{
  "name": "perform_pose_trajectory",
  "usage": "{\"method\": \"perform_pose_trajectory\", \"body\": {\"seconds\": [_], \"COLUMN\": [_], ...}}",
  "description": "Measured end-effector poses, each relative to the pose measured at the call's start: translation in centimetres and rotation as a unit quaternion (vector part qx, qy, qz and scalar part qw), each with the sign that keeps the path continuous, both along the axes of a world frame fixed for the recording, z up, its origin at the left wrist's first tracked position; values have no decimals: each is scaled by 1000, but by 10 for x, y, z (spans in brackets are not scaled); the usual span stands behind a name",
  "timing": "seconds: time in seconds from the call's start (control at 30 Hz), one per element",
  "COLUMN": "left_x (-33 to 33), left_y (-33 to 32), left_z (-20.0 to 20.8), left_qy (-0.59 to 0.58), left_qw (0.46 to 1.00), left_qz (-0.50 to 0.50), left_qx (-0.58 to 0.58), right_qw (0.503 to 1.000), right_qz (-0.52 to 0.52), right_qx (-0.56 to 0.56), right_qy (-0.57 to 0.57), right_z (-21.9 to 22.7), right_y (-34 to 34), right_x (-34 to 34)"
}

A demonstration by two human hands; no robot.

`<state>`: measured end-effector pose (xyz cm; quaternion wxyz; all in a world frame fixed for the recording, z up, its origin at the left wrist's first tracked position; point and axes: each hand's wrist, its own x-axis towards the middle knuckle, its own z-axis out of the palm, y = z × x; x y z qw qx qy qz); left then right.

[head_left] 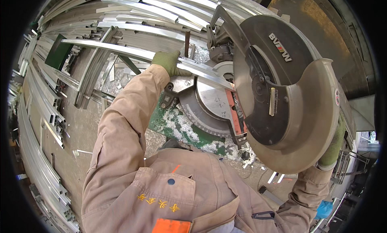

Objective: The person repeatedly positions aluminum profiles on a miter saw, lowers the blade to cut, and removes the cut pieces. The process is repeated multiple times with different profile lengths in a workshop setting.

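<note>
In a green work glove, my left hand [166,63] is closed round a long silver aluminium profile [121,49]. The bar runs from the far left across the saw table, and its right end lies beside the blade housing. My right hand [335,146], also gloved in green, is at the right behind the guard [310,124] of a miter saw; its fingers are hidden. The dark saw head [278,47] stands over the round saw base [215,102], which carries an angle scale and a red insert [237,114].
Metal shavings [181,126] cover the green stand under the saw. Stacks of aluminium profiles [161,9] fill the back, and more profiles [42,152] lie along the left. A bundle of bars [92,73] crosses beneath the held profile. A blue bag [324,209] is at lower right.
</note>
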<state>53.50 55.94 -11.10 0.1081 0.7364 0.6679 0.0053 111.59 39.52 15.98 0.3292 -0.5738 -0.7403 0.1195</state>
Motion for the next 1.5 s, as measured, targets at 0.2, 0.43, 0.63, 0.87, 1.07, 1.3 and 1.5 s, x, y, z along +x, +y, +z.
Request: {"method": "perform_pose_trajectory", "body": {"seconds": [0.2,0.43,0.63,0.87,1.07,1.3,1.5], "left_x": [0,1,0,-3,3,-3,-4], "left_y": [1,3,2,0,1,2,2], "left_z": [1,4,1,-2,7,-1,-1], "left_qy": [-3,2,6,4,24,10,13], "left_qw": [1000,1000,1000,1000,999,1000,1000], "left_qz": [7,5,-1,-6,-7,-11,-20], "left_qx": [-7,-18,-9,-1,-26,-6,7], "right_qw": [977,996,997,963,944,958,984], "right_qz": [44,14,23,57,53,66,36], "right_qx": [79,70,72,127,154,129,111], "right_qy": [-191,56,36,-230,-286,-248,-137], "right_z": [6,-25,-24,0,2,3,-11], "right_y": [1,1,2,0,-4,-7,-7], "right_x": [3,-2,2,-3,-7,-12,-17]}}
